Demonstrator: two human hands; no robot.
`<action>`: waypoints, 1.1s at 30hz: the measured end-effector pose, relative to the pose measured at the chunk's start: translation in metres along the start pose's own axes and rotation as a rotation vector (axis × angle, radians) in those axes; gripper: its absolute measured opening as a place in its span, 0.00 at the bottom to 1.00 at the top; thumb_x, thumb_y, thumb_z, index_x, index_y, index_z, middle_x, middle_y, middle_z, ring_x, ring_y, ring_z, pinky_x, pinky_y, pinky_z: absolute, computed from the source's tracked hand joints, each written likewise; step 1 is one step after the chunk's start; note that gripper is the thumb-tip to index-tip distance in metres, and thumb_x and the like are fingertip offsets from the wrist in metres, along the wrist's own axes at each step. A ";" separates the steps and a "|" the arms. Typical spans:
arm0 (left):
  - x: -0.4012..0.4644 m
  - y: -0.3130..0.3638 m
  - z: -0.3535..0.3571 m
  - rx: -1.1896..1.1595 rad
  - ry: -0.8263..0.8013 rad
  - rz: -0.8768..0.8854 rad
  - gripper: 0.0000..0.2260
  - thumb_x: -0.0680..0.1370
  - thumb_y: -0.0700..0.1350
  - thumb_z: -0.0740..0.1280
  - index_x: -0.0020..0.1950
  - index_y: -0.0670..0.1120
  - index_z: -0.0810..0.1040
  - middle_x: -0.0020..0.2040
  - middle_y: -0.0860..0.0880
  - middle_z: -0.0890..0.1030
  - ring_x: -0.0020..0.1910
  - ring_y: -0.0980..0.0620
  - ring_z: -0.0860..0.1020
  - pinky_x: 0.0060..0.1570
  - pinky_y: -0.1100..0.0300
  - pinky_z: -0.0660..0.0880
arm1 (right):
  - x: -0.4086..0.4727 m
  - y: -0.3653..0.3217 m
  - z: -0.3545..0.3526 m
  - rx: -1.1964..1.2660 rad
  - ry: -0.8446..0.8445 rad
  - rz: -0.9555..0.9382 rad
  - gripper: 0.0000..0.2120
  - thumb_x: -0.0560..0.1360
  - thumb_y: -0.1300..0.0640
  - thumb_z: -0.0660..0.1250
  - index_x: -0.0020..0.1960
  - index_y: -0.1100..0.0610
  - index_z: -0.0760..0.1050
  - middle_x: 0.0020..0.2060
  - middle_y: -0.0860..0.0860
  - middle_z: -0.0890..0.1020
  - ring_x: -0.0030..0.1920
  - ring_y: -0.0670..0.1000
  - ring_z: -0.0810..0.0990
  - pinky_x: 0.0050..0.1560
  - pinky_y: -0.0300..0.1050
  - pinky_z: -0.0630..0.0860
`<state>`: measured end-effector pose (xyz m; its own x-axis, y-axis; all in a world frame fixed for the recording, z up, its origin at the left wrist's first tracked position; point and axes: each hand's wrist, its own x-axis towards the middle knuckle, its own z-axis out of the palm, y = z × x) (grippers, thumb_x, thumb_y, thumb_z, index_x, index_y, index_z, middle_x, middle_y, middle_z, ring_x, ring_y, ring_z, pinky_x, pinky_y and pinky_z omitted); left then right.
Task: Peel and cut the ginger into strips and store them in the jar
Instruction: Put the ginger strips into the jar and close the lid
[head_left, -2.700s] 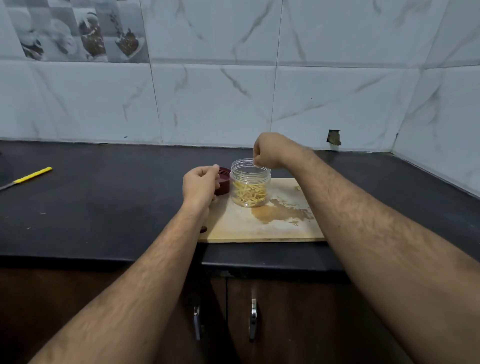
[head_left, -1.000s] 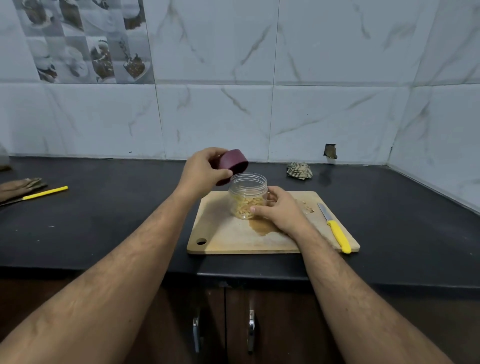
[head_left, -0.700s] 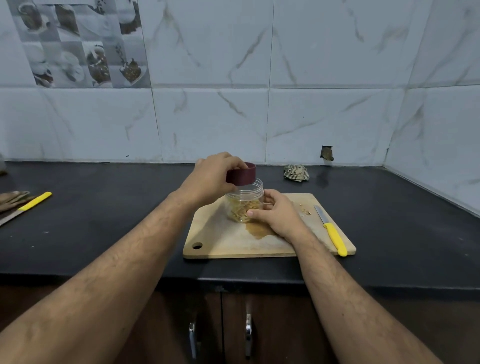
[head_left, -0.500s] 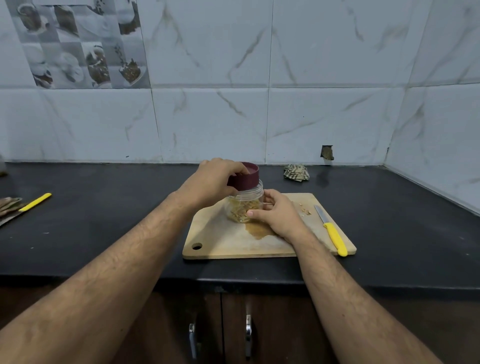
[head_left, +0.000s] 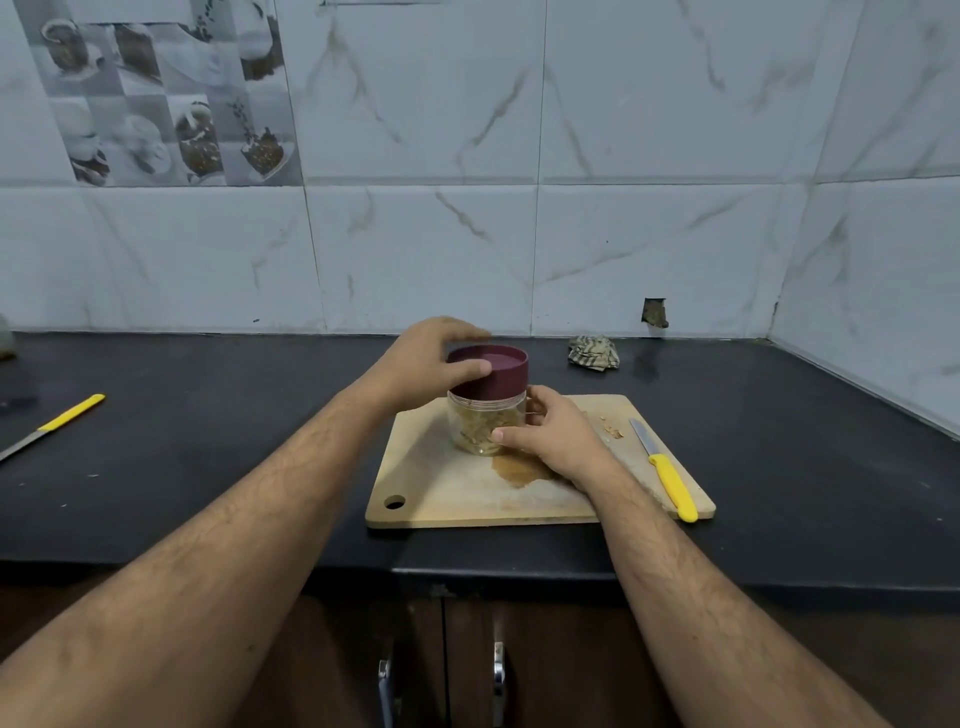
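A clear plastic jar (head_left: 480, 426) with pale ginger strips inside stands on the wooden cutting board (head_left: 467, 499). A maroon lid (head_left: 491, 371) sits on top of the jar. My left hand (head_left: 426, 361) grips the lid from the left, fingers curled over its rim. My right hand (head_left: 545, 434) holds the jar's body from the right side. A yellow-handled knife (head_left: 667, 475) lies on the board's right edge, blade pointing away. A few ginger scraps (head_left: 613, 428) lie near the blade.
The board lies on a black countertop (head_left: 208, 467) against a tiled wall. A second yellow-handled tool (head_left: 57, 423) lies at the far left. A crumpled scrap (head_left: 595, 353) sits by the back wall. A brown wet stain (head_left: 519, 470) marks the board. Cabinet handles (head_left: 441, 680) show below.
My left hand lifted the maroon lid from the board, carried it over the jar and set it down on the jar's mouth. My right hand moved from the rim to the jar's side.
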<state>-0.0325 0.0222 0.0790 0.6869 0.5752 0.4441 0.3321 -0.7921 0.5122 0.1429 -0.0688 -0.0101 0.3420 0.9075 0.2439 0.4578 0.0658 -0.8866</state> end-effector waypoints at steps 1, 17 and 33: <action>0.001 -0.001 0.000 -0.051 -0.014 -0.051 0.25 0.76 0.50 0.73 0.71 0.48 0.73 0.67 0.56 0.74 0.65 0.58 0.71 0.57 0.68 0.67 | 0.000 -0.003 0.000 -0.012 -0.011 -0.006 0.39 0.56 0.44 0.81 0.64 0.50 0.72 0.56 0.46 0.82 0.55 0.47 0.81 0.60 0.51 0.77; 0.010 -0.021 0.010 -0.452 -0.227 -0.212 0.44 0.64 0.45 0.78 0.77 0.50 0.62 0.69 0.50 0.71 0.63 0.56 0.75 0.59 0.60 0.75 | 0.006 -0.003 0.010 -0.068 0.039 0.031 0.36 0.57 0.43 0.82 0.61 0.51 0.75 0.51 0.44 0.83 0.51 0.44 0.81 0.55 0.47 0.79; 0.003 -0.015 0.021 -0.842 -0.030 -0.209 0.49 0.59 0.51 0.79 0.76 0.56 0.58 0.65 0.45 0.77 0.60 0.47 0.80 0.58 0.51 0.78 | -0.005 -0.010 0.004 0.171 0.014 -0.029 0.33 0.59 0.47 0.82 0.62 0.50 0.75 0.53 0.46 0.84 0.53 0.46 0.82 0.57 0.51 0.80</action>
<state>-0.0218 0.0311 0.0572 0.6858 0.6773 0.2663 -0.1273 -0.2487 0.9602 0.1336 -0.0721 -0.0043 0.3430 0.8982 0.2749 0.3215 0.1627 -0.9328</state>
